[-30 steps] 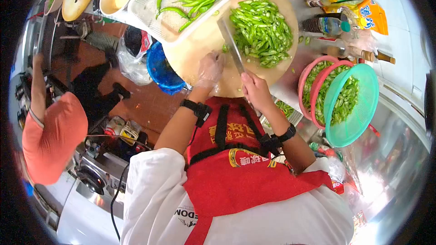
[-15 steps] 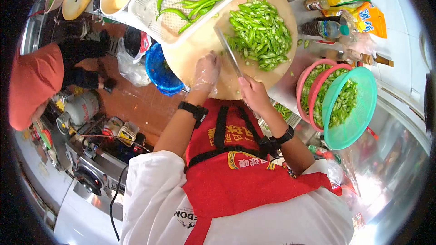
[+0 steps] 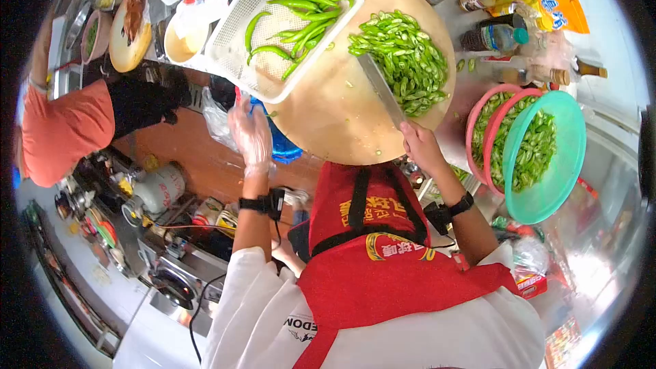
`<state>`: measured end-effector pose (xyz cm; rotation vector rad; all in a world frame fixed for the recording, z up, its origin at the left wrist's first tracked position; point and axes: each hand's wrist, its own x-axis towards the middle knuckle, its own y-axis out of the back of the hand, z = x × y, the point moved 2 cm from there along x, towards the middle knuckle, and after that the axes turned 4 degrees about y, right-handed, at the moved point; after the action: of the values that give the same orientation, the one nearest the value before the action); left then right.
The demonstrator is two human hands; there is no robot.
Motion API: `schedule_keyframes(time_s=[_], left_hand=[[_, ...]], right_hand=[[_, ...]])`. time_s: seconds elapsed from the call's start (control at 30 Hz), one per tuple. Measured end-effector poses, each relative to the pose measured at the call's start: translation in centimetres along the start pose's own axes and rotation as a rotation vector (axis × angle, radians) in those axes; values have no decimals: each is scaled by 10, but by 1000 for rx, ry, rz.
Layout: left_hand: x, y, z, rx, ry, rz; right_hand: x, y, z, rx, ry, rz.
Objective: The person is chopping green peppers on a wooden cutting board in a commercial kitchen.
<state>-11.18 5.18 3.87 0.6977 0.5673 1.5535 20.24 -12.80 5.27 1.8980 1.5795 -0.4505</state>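
Note:
My left hand [image 3: 250, 135], in a clear plastic glove, hangs off the left side of the round cutting board [image 3: 307, 126], over a blue bin [image 3: 283, 145]. Its fingers are apart and I make out nothing held in them. With my right hand [image 3: 422, 147] I grip a kitchen knife [image 3: 383, 90] by its handle. The blade lies along the left edge of a pile of sliced green peppers [image 3: 406, 61]. Whole green peppers [image 3: 307, 17] lie in a white perforated basket [image 3: 236, 48], which rests partly over the board's far left edge.
Right of the board, pink and red baskets and a green basket [image 3: 577, 143] hold sliced peppers. Bottles [image 3: 495, 37] and seasoning bags [image 3: 560, 10] stand at the back right. On the left, a person in an orange top [image 3: 72, 123] is near a gas cylinder [image 3: 160, 188].
My left hand has moved left, off the board to above the blue bin, its fingers opening. The knife has shifted right, against the sliced peppers. The camera view has shifted.

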Motion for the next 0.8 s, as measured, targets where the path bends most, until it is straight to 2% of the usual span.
schedule_keyframes(time_s=[0.1, 0.13, 0.2, 0.27, 0.37, 0.47, 0.57, 0.67, 0.73, 0.8], left_hand=[[59, -14, 82, 4, -228, -163], [79, -36, 84, -32, -301, -238], [113, -77, 99, 100, -542, -283], [139, -115, 118, 208, -584, -322], [164, -151, 123, 483, -475, -380], [183, -144, 125, 888, -313, -546], [187, -125, 118, 950, -379, -569], [186, -103, 116, 802, -469, -489], [173, -84, 112, 604, -387, -394], [149, -57, 109, 396, -358, -285]], right_hand=[[-3, -7, 1, -81, 133, 27], [-6, -8, -2, -97, 126, 7], [-13, -8, -9, -125, 58, -68], [-18, -9, -11, -160, 12, -153], [-22, -14, -14, -213, 63, -245], [-18, -19, -19, -224, 125, -291], [-14, -21, -12, -211, 149, -213], [-10, -14, -4, -142, 92, -87], [-7, -10, 5, -32, 14, 26], [-7, -4, 2, 0, -12, -25]])
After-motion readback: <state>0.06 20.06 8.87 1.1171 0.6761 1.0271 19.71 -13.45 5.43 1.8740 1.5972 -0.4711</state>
